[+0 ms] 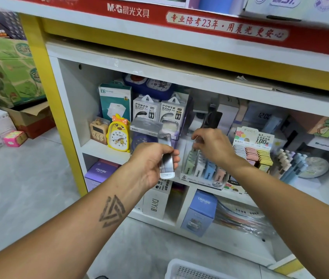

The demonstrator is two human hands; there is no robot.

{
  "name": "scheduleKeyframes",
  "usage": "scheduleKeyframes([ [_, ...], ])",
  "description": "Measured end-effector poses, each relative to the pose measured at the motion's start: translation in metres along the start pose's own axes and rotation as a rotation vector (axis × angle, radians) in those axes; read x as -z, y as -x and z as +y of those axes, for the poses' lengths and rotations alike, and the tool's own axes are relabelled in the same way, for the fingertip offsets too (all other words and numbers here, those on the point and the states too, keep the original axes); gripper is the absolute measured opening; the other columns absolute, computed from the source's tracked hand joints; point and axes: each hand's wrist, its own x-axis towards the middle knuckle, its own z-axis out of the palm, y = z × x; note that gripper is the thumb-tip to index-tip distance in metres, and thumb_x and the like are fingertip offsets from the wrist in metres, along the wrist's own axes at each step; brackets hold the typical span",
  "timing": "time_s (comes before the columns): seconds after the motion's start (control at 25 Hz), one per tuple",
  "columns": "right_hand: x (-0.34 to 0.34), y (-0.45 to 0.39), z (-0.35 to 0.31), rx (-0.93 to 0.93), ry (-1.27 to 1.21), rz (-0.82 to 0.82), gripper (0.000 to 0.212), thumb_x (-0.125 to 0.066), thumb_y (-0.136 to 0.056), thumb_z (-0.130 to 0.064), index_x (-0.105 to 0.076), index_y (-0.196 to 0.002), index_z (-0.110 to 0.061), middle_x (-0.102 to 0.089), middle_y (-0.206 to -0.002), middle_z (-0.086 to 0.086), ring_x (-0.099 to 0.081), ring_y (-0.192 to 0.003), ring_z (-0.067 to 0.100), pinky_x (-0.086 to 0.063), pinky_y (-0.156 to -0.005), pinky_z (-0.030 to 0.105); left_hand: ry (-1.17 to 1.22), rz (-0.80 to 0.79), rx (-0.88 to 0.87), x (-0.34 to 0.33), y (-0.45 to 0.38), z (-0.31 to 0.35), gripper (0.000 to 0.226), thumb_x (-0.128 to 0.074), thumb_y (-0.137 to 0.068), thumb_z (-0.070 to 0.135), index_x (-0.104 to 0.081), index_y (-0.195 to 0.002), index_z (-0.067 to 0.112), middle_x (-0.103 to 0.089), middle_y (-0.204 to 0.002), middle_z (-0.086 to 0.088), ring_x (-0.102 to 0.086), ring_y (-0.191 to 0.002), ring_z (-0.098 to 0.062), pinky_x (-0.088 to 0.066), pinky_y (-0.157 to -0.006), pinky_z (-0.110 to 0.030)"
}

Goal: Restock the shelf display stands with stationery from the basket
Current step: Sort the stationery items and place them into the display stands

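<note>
My left hand (151, 164) grips a clear flat case of pencil leads (166, 160), held upright in front of the shelf. My right hand (213, 146) pinches a small clear lead case (196, 140) just above a display stand (204, 170) filled with pastel lead cases in green, white, blue and pink. A second stand of lead cases (253, 152), with a card reading 0.7 and 100, sits to its right. The white basket (191, 270) shows only its rim at the bottom edge.
The white shelf (103, 150) also carries a yellow duck clock (118, 134), power bank boxes (159, 109) and a clear boxed clock (143, 133). Pens (292, 164) stand at the right. Boxes (198, 212) fill the lower shelf. Cartons are stacked on the floor at left.
</note>
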Motion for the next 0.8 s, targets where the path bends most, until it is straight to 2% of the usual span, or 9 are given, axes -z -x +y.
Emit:
scheduleKeyframes([
  [0.12, -0.005, -0.002, 0.001, -0.022, -0.045, -0.081, 0.009, -0.071, -0.090, -0.008, -0.071, -0.097, -0.014, -0.067, -0.083, -0.003, -0.060, -0.070, 0.000, -0.057, -0.077, 0.032, -0.003, -0.013, 0.029, -0.001, 0.001, -0.001, 0.023, -0.050, -0.093, -0.004, -0.059, -0.112, -0.011, -0.069, -0.079, -0.016, -0.066, -0.060, -0.022, -0.059, -0.062, -0.034],
  [0.2, -0.007, -0.005, 0.003, -0.031, -0.041, -0.116, 0.007, -0.072, -0.090, -0.011, -0.073, -0.097, -0.014, -0.070, -0.089, -0.001, -0.060, -0.072, 0.002, -0.054, -0.078, 0.027, 0.007, -0.027, 0.048, -0.001, 0.002, 0.000, 0.027, -0.046, -0.095, -0.003, -0.057, -0.118, -0.012, -0.068, -0.083, -0.018, -0.066, -0.064, -0.024, -0.059, -0.061, -0.034],
  [0.4, -0.011, -0.012, 0.008, -0.046, 0.056, -0.217, 0.014, -0.069, -0.092, -0.017, -0.076, -0.104, -0.014, -0.072, -0.109, 0.003, -0.065, -0.094, 0.016, -0.054, -0.088, 0.031, 0.054, -0.035, 0.058, -0.002, 0.002, 0.000, 0.027, -0.044, -0.097, -0.002, -0.053, -0.121, -0.009, -0.064, -0.102, -0.028, -0.068, -0.076, -0.030, -0.061, -0.067, -0.040],
  [0.52, -0.006, -0.012, 0.006, 0.007, 0.115, -0.328, 0.030, -0.062, -0.097, -0.027, -0.067, -0.125, -0.020, -0.058, -0.130, -0.001, -0.053, -0.120, 0.020, -0.045, -0.103, 0.038, 0.067, -0.033, 0.051, -0.005, -0.001, -0.001, 0.025, -0.048, -0.095, -0.002, -0.057, -0.118, -0.007, -0.064, -0.099, -0.025, -0.067, -0.078, -0.030, -0.061, -0.069, -0.044],
  [0.6, 0.005, 0.001, 0.005, 0.081, -0.005, -0.243, 0.041, -0.063, -0.095, -0.022, -0.057, -0.135, -0.028, -0.050, -0.127, -0.012, -0.050, -0.117, 0.011, -0.045, -0.101, 0.034, 0.010, -0.014, 0.030, -0.013, -0.002, -0.003, 0.020, -0.056, -0.092, 0.000, -0.063, -0.110, -0.001, -0.068, -0.094, -0.018, -0.067, -0.074, -0.025, -0.059, -0.060, -0.036],
  [0.68, 0.023, 0.026, 0.002, 0.192, -0.139, -0.097, 0.050, -0.068, -0.090, -0.014, -0.052, -0.132, -0.036, -0.044, -0.114, -0.026, -0.052, -0.100, -0.002, -0.046, -0.084, 0.023, -0.015, 0.018, 0.013, -0.023, -0.002, -0.006, 0.012, -0.062, -0.089, 0.003, -0.066, -0.101, 0.005, -0.070, -0.084, -0.012, -0.066, -0.065, -0.019, -0.053, -0.053, -0.027],
  [0.72, 0.033, 0.042, 0.000, 0.253, -0.157, -0.053, 0.052, -0.071, -0.087, -0.013, -0.050, -0.128, -0.038, -0.041, -0.111, -0.029, -0.052, -0.098, -0.004, -0.044, -0.080, 0.019, -0.012, 0.029, 0.012, -0.030, -0.002, -0.008, 0.011, -0.064, -0.089, 0.004, -0.065, -0.099, 0.006, -0.069, -0.081, -0.011, -0.063, -0.062, -0.018, -0.050, -0.051, -0.024],
  [0.8, 0.047, 0.073, -0.002, 0.381, -0.135, -0.011, 0.049, -0.074, -0.084, -0.019, -0.049, -0.124, -0.033, -0.043, -0.118, -0.024, -0.052, -0.105, -0.002, -0.046, -0.085, 0.020, -0.004, 0.029, 0.018, -0.043, -0.001, -0.013, 0.013, -0.065, -0.088, 0.004, -0.065, -0.101, 0.004, -0.067, -0.074, -0.011, -0.058, -0.053, -0.016, -0.047, -0.047, -0.021],
])
